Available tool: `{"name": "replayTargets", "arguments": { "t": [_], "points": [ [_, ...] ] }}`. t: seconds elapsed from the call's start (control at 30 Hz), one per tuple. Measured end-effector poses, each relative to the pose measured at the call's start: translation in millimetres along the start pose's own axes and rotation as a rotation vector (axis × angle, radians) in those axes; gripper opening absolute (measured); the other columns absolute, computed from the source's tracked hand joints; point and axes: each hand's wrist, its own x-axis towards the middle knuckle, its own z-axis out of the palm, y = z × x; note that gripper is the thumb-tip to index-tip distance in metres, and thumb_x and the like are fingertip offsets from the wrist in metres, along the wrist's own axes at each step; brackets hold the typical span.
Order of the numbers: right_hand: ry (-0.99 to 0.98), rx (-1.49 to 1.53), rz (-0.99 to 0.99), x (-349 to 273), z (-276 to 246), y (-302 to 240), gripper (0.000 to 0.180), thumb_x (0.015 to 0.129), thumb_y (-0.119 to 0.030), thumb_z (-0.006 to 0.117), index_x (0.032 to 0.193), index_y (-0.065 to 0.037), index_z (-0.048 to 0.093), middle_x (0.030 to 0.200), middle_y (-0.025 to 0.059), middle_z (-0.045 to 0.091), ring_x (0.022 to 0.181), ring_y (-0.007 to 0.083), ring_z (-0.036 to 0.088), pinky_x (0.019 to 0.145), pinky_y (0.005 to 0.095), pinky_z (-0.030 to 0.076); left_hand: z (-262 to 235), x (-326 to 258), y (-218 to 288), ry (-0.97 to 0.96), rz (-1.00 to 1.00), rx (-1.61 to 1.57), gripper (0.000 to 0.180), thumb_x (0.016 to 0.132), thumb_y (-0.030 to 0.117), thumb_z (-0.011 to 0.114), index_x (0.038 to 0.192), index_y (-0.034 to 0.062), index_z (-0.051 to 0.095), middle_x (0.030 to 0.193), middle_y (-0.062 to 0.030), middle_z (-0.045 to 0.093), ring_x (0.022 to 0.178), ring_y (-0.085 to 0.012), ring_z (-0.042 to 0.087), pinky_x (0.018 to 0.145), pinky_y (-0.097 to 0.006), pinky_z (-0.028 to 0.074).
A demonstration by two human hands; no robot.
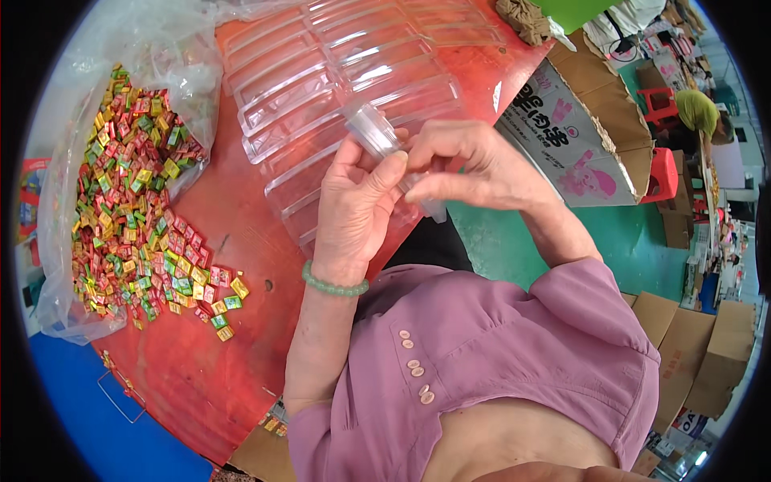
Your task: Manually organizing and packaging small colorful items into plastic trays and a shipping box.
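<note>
My left hand (357, 189), with a green bead bracelet (336, 287) at the wrist, is closed around a narrow stack of clear plastic pieces (371, 128). The thumb lies across the stack's front, and its upper end sticks out above. My right hand (474, 165) bends its fingers in a pinch at the stack's lower part; its fingertips partly hide what they touch. The stack's lower end shows below that hand. Just beyond both hands, clear plastic trays (289, 120) with long narrow compartments lie on the red table (241, 386).
Many small wrapped pieces (144, 217) in red, yellow and green spill from a clear plastic bag (60, 265) at the left. To the right stand an open printed carton (554, 128) and a red stool (662, 177). Brown cardboard boxes (683, 345) stand at lower right.
</note>
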Motion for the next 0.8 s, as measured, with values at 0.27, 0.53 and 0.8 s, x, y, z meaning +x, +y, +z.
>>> {"name": "replayTargets", "arguments": {
  "t": [0.27, 0.53, 0.8],
  "points": [
    [-0.041, 0.508, 0.156, -10.4, 4.8, 30.6, 0.012, 0.085, -0.008, 0.074, 0.093, -0.001, 0.069, 0.092, 0.0000, 0.066, 0.088, 0.0098, 0.059, 0.078, 0.0262, 0.048, 10.3, -7.6, -0.9, -0.010, 0.008, 0.161, 0.037, 0.090, -0.001, 0.065, 0.125, -0.0029, 0.052, 0.118, -0.0123, 0.062, 0.105, -0.0175, 0.064, 0.093, -0.031, 0.053],
    [0.151, 0.125, 0.139, -30.9, -8.0, 12.4, 0.013, 0.098, -0.011, 0.055, 0.093, -0.001, 0.062, 0.081, -0.0003, 0.060, 0.074, 0.0075, 0.054, 0.066, 0.0253, 0.047, 7.9, -6.1, -3.5, 0.066, 0.040, 0.215, 0.036, 0.091, -0.002, 0.064, 0.125, -0.0044, 0.052, 0.117, -0.0133, 0.062, 0.114, -0.0236, 0.062, 0.094, -0.032, 0.053],
    [0.655, -1.336, -0.201, -24.2, -93.3, 61.2, 0.012, 0.087, -0.005, 0.060, 0.099, -0.005, 0.058, 0.086, 0.0105, 0.060, 0.082, 0.0264, 0.059, 0.078, 0.0357, 0.045, 5.2, -6.1, -0.7, 0.069, 0.018, 0.235, 0.047, 0.093, 0.005, 0.063, 0.136, -0.0030, 0.044, 0.124, -0.0157, 0.061, 0.124, -0.0358, 0.055, 0.104, -0.048, 0.047]
  ]
}}
